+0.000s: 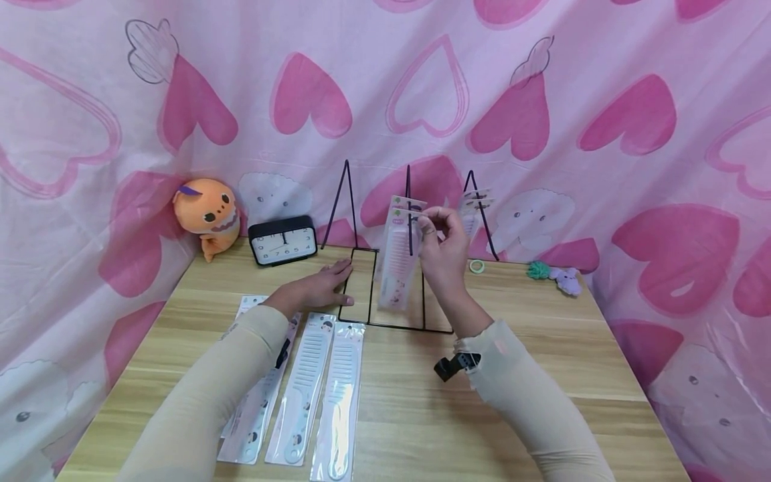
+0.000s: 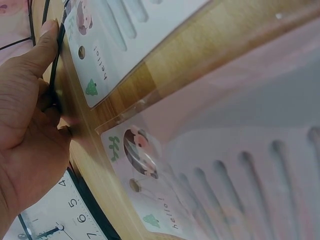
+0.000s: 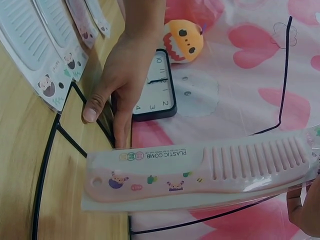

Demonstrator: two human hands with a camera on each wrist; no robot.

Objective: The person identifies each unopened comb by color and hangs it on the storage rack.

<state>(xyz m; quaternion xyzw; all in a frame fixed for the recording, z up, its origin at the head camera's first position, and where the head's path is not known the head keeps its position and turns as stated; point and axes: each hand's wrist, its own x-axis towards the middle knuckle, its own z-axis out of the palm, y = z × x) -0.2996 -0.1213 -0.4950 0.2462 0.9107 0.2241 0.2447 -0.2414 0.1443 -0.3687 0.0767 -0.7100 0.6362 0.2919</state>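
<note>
My right hand (image 1: 446,251) pinches the top of a packaged pink comb (image 3: 195,172) at the middle prong of a black wire display rack (image 1: 397,326). Another package hangs close behind that comb (image 1: 397,268); whether the pinched package is fully on the prong, I cannot tell. More packages (image 1: 476,199) hang at the rack's right prong. With fingers extended, my left hand (image 1: 319,286) rests on the left side of the rack's base. Several packaged combs (image 1: 340,395) lie on the table in front of the left hand, partly covered by the left sleeve.
A black-framed clock (image 1: 283,241) and an orange plush toy (image 1: 207,213) stand at the back left of the wooden table (image 1: 482,415). Behind the rack's right side lie a pale green ring (image 1: 477,266), a green pompom (image 1: 538,270) and a small purple toy (image 1: 566,282). A pink heart-print curtain hangs behind.
</note>
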